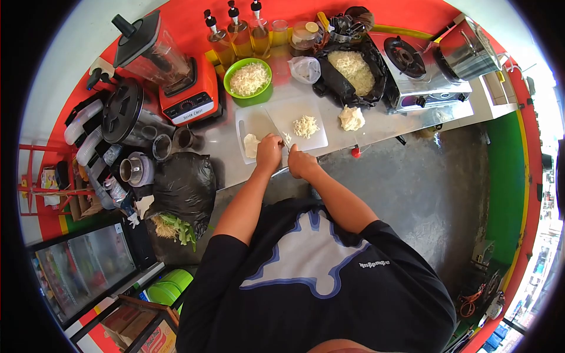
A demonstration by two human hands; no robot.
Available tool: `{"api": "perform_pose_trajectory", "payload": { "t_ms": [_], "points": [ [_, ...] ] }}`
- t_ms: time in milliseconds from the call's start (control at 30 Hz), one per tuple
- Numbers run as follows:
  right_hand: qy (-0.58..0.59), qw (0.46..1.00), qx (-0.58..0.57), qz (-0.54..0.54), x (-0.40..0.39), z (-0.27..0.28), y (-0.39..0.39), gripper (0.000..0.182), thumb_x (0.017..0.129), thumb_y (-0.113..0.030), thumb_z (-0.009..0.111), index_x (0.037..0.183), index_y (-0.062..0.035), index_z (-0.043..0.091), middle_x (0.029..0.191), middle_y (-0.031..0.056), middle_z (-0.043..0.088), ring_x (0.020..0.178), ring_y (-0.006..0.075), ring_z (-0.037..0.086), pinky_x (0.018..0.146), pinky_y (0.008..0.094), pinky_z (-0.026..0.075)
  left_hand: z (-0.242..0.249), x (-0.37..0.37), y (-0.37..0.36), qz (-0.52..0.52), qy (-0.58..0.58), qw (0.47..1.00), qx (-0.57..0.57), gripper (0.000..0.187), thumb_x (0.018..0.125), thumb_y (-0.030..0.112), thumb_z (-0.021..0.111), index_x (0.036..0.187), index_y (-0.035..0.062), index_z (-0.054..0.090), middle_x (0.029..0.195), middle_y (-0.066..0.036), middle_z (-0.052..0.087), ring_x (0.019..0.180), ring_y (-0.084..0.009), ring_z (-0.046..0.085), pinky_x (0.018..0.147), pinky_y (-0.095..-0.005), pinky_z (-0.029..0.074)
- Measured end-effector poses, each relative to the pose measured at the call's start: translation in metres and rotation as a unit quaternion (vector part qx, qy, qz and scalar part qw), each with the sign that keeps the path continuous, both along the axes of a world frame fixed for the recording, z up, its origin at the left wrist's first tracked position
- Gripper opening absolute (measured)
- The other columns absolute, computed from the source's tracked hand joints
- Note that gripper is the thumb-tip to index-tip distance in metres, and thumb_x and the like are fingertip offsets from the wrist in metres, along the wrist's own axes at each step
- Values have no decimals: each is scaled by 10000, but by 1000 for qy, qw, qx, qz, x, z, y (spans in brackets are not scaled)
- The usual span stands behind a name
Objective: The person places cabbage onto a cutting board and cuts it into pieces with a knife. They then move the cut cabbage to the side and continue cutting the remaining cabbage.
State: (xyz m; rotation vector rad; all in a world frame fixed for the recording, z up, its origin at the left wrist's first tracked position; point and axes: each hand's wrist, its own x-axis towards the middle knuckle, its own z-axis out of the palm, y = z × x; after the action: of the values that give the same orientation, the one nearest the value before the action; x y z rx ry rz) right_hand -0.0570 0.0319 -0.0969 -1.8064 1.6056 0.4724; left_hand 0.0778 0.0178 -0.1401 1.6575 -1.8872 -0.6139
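Observation:
A white cutting board [312,109] lies on the metal counter. My left hand [269,154] rests near the board's front edge with its fingers curled, beside a pale flat piece [251,146]. My right hand [302,162] is closed round what looks like a knife handle, mostly hidden in the grip. A thin blade [285,141] shows between my hands, with a few pale strips beside it. To the right on the board sits a small pile of shredded pale food [306,126].
Behind the board stand a green bowl [248,79] of shreds and a black bag [376,88] with more. A pale lump [351,118] lies to the right. A red blender [189,100] and a black plastic bag [183,182] are at left; a stove [426,97] is at right.

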Motion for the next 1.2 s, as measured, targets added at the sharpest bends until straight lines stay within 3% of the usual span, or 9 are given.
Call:
{"api": "perform_pose_trajectory", "payload": {
  "t_ms": [333, 400, 567, 633, 733, 833, 1000, 1133, 1200],
  "points": [
    [11, 1000, 3, 11, 1, 3, -12, 531, 848, -82, 674, 1271, 35, 375, 1206, 252, 669, 1163, 384, 656, 954, 457, 534, -13, 1, -2, 11, 28, 999, -30, 51, 790, 60, 692, 785, 15, 715, 826, -168, 670, 787, -376, 660, 710, -453, 525],
    [-11, 1000, -6, -14, 1, 4, -4, 420, 869, -54, 615, 1216, 28, 392, 1170, 293, 665, 1131, 427, 656, 950, 485, 525, -10, 0, -1, 14, 27, 999, -16, 58, 806, 53, 671, 797, 16, 715, 839, -178, 664, 800, -387, 656, 724, -467, 524],
    [-15, 1000, 1, -13, 5, 4, 0, 423, 873, -48, 612, 1224, 26, 387, 1177, 292, 663, 1143, 425, 651, 959, 476, 523, -4, -1, 3, 33, 35, 999, -11, 63, 823, 40, 648, 816, 10, 702, 843, -193, 654, 819, -401, 651, 730, -484, 520],
    [-23, 999, -6, -22, 4, 5, -4, 425, 874, -46, 612, 1226, 26, 386, 1179, 292, 663, 1145, 425, 650, 958, 476, 523, -10, 0, -1, 35, 37, 999, -3, 82, 765, 13, 711, 846, 14, 703, 835, -163, 678, 799, -364, 674, 719, -440, 531],
    [-15, 1000, -8, -14, 5, 9, -8, 419, 879, -46, 607, 1229, 22, 387, 1177, 289, 665, 1144, 423, 652, 956, 477, 524, -11, -1, 0, 38, 46, 998, 3, 71, 768, 9, 709, 838, 10, 701, 825, -161, 673, 786, -358, 678, 719, -431, 535],
    [-9, 1000, 5, -14, 4, 8, -3, 407, 887, -52, 597, 1229, 22, 387, 1178, 287, 666, 1133, 416, 659, 954, 480, 524, -9, -1, 2, 58, 75, 995, 5, 29, 800, -4, 653, 809, 4, 680, 856, -182, 656, 810, -394, 649, 726, -472, 515],
    [-39, 998, -43, -28, 4, -2, 5, 342, 888, -52, 572, 1181, 25, 412, 1107, 301, 682, 1085, 442, 669, 934, 504, 525, -5, 2, 4, 39, 71, 997, -8, 36, 783, -9, 669, 810, 8, 686, 851, -176, 650, 814, -386, 649, 729, -465, 518],
    [-40, 998, -42, -20, -6, -9, -2, 443, 885, -75, 609, 1259, 36, 399, 1126, 273, 692, 1086, 402, 685, 904, 467, 554, -7, 1, 4, 39, 62, 997, 1, 34, 782, 5, 691, 815, 14, 693, 847, -174, 644, 815, -383, 645, 728, -458, 518],
    [-44, 997, -54, -15, -17, -9, -2, 312, 904, -68, 530, 1182, 27, 423, 1091, 314, 681, 1070, 461, 664, 915, 521, 525, -8, 1, 5, 43, 68, 997, -10, 32, 787, 22, 703, 818, 16, 696, 843, -169, 643, 806, -372, 647, 721, -451, 517]
  ]
}}
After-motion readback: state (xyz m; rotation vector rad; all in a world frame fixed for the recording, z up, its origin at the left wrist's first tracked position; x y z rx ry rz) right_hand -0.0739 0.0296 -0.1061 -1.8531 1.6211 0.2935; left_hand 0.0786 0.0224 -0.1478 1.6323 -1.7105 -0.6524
